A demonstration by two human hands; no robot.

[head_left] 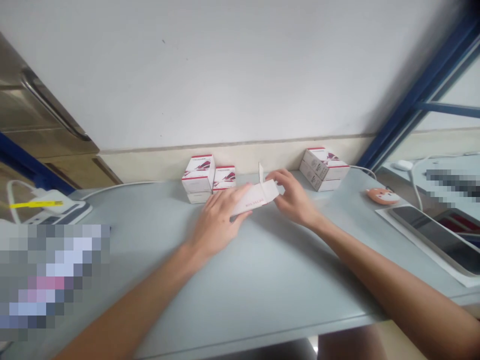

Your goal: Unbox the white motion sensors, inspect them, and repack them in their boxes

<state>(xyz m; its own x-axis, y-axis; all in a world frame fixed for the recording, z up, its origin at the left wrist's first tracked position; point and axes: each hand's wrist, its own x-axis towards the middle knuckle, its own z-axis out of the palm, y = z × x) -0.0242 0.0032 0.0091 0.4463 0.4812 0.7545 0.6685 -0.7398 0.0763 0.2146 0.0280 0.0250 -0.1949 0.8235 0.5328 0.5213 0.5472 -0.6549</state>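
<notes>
A small white carton (252, 199) with red "DETECTOR" lettering lies tilted in my left hand (219, 212), whose fingers wrap over its top with the thumb below. Its right end is open: a narrow flap (261, 172) stands up and a wider end flap (270, 190) sticks out. My right hand (294, 197) is at that end, fingers curled, thumb and fingertips on the wider flap. The carton's inside is hidden. Behind my left hand are stacked white-and-red cartons (198, 176) and a lower carton stack (225, 177). Beyond my right hand stands another carton stack (324, 170).
The grey-green table (240, 295) meets a white wall (232, 75) at the back. At left lies a power strip (71, 212) with plugs and cables. On the right are an orange-and-white rounded object (382, 195), a dark flat device (435, 237) on white, and a blue frame (423, 70).
</notes>
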